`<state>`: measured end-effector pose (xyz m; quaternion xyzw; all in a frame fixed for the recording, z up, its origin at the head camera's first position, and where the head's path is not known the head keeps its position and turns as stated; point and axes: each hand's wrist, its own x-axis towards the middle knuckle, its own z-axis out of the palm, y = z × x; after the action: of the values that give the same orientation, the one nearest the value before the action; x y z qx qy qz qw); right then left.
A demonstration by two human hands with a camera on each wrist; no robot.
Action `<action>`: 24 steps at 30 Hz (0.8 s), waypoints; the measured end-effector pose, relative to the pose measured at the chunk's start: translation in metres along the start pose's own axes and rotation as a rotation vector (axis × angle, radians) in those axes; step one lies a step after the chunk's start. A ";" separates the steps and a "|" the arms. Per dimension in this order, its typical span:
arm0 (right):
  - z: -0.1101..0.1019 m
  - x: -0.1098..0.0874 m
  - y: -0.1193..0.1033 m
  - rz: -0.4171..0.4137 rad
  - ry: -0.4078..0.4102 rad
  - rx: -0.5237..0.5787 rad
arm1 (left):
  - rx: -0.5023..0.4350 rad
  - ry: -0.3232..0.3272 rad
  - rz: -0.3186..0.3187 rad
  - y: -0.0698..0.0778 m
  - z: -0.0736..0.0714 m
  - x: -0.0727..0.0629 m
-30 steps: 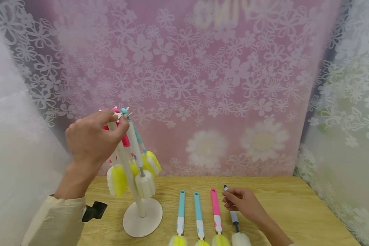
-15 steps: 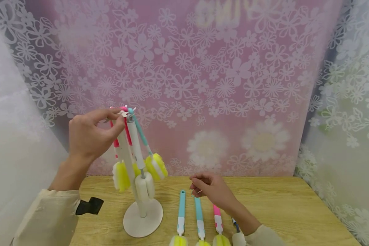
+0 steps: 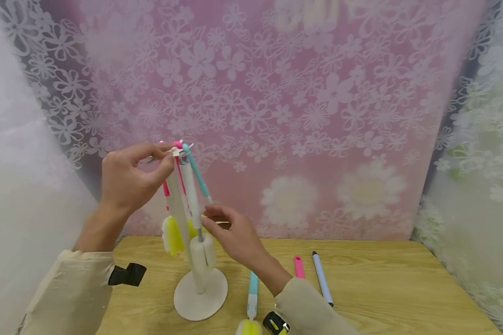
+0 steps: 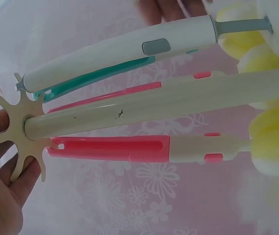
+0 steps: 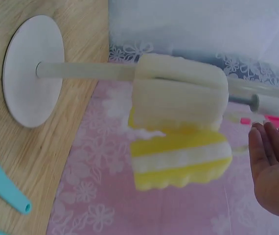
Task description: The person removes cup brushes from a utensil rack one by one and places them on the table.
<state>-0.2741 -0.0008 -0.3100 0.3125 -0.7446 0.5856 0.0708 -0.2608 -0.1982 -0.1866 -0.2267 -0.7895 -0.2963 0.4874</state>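
My left hand (image 3: 130, 181) pinches the white hooked top (image 4: 19, 120) of a brush stand, fingers between its prongs. Sponge bottle brushes hang from the hooks around the post. A white-handled brush (image 3: 190, 190) with a white sponge (image 5: 178, 90) hangs at the front, beside a teal-handled brush (image 3: 198, 174) with a yellow-and-white sponge (image 5: 183, 161). A pink-handled brush (image 4: 115, 149) and another pink handle hang behind. My right hand (image 3: 236, 235) is close to the white and teal brushes, fingers extended; whether it touches either cannot be told.
The stand's round base (image 3: 188, 309) rests on the wooden table (image 3: 381, 288). Right of it lie a teal-handled brush (image 3: 253, 291), a pink handle (image 3: 299, 267) and a pale blue handle (image 3: 322, 279), partly covered by my right arm. A flowered curtain (image 3: 276, 116) hangs behind.
My right hand has moved left from the pale blue handle, over the brushes on the table, to the hanging brushes. My left hand stays on the stand's top.
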 end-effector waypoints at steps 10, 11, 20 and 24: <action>0.016 0.003 -0.037 -0.013 0.138 0.028 | -0.002 -0.064 -0.044 0.002 -0.003 -0.001; 0.016 0.002 -0.038 -0.013 0.144 0.025 | -0.002 -0.072 -0.048 0.003 -0.003 -0.001; 0.020 0.009 -0.012 -0.035 0.138 0.039 | 0.035 -0.122 -0.074 0.006 -0.003 -0.003; 0.018 0.012 0.001 -0.054 0.130 0.058 | 0.141 -0.132 -0.080 0.014 -0.005 -0.004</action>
<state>-0.2794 -0.0218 -0.3102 0.2957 -0.7126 0.6237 0.1256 -0.2463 -0.1918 -0.1851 -0.1791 -0.8472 -0.2436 0.4368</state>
